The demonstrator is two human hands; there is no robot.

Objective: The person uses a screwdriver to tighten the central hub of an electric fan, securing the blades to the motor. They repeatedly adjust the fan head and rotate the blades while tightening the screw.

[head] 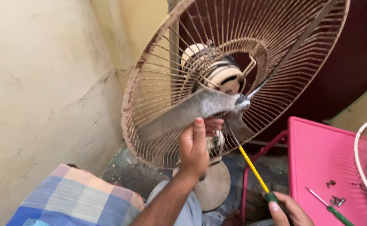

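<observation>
Fan blade (192, 111), grey and dusty, sits on the hub inside a rusty wire guard (158, 83). Left hand (194, 148) curls its fingers around the blade's lower edge. Right hand (288, 209) is closed on a yellow screwdriver (250, 165) aimed at the hub. Beside it stands a pink stool (317, 163) carrying screws (337, 201); a cream wall (37, 92) is behind.

A pink stool (317, 159) with a pink metal frame stands at right, well apart from the cream plaster wall (37, 83) at left. On the stool lie a second, green-handled screwdriver (330, 206) and small loose screws (337, 201), just beside it. A white wire guard (365, 167) overlaps the stool's right edge. A blue-and-pink checked cloth (75, 199) fills the lower left; dark maroon door (359, 54) behind
</observation>
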